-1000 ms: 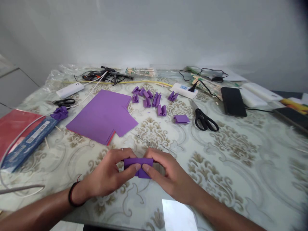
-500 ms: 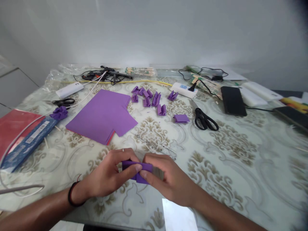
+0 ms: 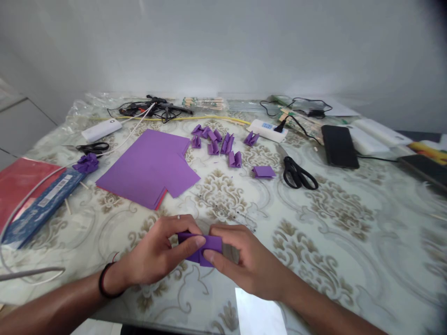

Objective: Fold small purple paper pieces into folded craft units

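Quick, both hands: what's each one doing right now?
Left hand: closed on the folded purple paper, thumb across its front.
Right hand: closed on the same paper, thumb pressed to its front.

The fingers beyond the folded paper [image 3: 212, 244] are partly hidden behind it. At the right, the picture's edge cuts off the far phone [image 3: 424, 170]; at the left, it crops the red packet [image 3: 24, 186]. The print on the blue packet [image 3: 44, 204] is too small to read.
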Demonstrator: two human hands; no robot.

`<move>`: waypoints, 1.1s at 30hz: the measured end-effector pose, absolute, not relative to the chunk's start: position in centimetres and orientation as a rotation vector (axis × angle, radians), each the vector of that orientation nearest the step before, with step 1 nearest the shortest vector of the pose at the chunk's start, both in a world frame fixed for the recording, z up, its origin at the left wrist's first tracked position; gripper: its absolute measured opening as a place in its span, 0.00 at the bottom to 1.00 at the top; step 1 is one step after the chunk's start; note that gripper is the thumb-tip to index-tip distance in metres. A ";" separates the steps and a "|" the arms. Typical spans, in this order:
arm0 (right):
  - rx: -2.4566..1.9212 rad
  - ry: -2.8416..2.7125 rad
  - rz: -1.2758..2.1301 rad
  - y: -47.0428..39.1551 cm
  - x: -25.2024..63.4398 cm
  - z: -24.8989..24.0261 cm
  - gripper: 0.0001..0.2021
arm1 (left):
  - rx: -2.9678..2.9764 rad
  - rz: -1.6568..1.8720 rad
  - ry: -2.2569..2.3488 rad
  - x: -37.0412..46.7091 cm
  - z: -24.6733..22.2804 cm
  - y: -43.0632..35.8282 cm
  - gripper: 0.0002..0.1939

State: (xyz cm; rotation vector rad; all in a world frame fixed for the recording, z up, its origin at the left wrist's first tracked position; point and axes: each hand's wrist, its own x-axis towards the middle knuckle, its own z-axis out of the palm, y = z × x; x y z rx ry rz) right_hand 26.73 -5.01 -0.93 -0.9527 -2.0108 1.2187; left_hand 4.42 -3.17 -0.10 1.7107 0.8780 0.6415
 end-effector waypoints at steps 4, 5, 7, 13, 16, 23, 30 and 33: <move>-0.969 -2.003 1.242 -5.1 26.7 -0.9 0.13 | 1.716 0.637 0.879 4.5 0.0 -3.1 0.10; -0.970 -2.001 1.246 -5.1 26.7 -0.9 0.13 | 1.719 0.634 0.877 4.5 0.0 -3.1 0.09; -0.969 -2.000 1.248 -5.1 26.7 -0.9 0.13 | 1.726 0.632 0.876 4.5 0.0 -3.1 0.09; -0.927 -2.018 1.281 -5.0 26.7 -1.1 0.13 | 1.733 0.633 0.884 4.5 0.0 -3.1 0.10; -0.899 -2.029 1.294 -4.9 26.7 -1.1 0.13 | 1.734 0.627 0.872 4.5 0.1 -3.2 0.10; -0.925 -2.024 1.290 -5.1 26.7 -1.2 0.10 | 1.737 0.659 0.883 4.4 0.0 -3.1 0.09; -0.949 -2.034 1.275 -5.0 26.6 -1.3 0.08 | 1.733 0.675 0.871 4.4 -0.1 -3.1 0.09; -0.953 -2.030 1.291 -5.0 26.6 -1.3 0.07 | 1.737 0.676 0.873 4.4 -0.1 -3.1 0.09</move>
